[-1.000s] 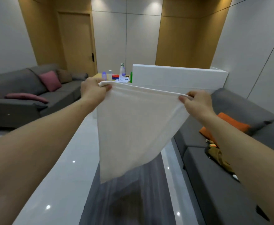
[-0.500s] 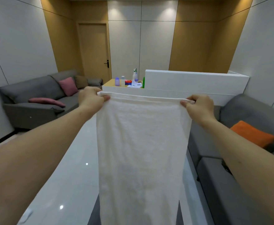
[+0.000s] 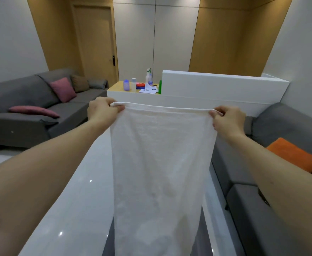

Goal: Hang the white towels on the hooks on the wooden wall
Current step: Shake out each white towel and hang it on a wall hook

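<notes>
A white towel (image 3: 160, 163) hangs straight down in front of me, stretched flat by its top edge. My left hand (image 3: 101, 109) pinches the top left corner. My right hand (image 3: 227, 120) pinches the top right corner. Both arms reach forward at chest height. The towel's lower end runs out of the bottom of the view. Wooden wall panels (image 3: 223, 37) stand at the far end of the room; I see no hooks on them from here.
A grey sofa (image 3: 27, 108) with pink cushions lines the left wall. Another grey sofa (image 3: 273, 182) with an orange cushion (image 3: 295, 156) runs along the right. A white counter (image 3: 216, 85) with spray bottles (image 3: 148, 78) stands ahead. A wooden door (image 3: 94, 41) is at the back left.
The towel has unfolded from a slanted triangle into a full flat hanging sheet. My view has lifted toward the far wall, and both hands keep their hold on the corners.
</notes>
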Tool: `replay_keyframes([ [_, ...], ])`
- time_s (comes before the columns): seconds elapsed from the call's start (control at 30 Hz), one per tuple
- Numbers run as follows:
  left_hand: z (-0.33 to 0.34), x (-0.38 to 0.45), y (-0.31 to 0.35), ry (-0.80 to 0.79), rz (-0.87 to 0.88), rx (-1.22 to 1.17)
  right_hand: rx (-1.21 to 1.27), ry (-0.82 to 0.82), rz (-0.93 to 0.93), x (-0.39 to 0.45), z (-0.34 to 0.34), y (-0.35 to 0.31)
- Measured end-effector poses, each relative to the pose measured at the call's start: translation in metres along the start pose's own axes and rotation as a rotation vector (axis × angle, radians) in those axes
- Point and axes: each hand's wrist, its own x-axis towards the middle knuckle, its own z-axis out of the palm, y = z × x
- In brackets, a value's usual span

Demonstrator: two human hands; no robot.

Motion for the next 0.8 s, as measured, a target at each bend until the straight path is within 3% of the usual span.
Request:
replay_keyframes([
  [0.2,-0.007,0.032,0.022,0.093,0.038,-0.056,0.09,0.066,-0.041,0.029,0.0,-0.018],
  [0.4,-0.02,-0.002,0.016,0.074,0.028,-0.077,0.109,0.02,-0.054,-0.004,-0.014,-0.01],
  [0.57,-0.027,-0.083,-0.026,-0.052,-0.109,-0.129,0.092,-0.047,-0.016,-0.089,-0.022,0.017],
  [0.8,-0.027,-0.27,-0.114,-0.254,-0.324,0.008,0.106,-0.345,0.19,-0.268,-0.031,0.083],
])
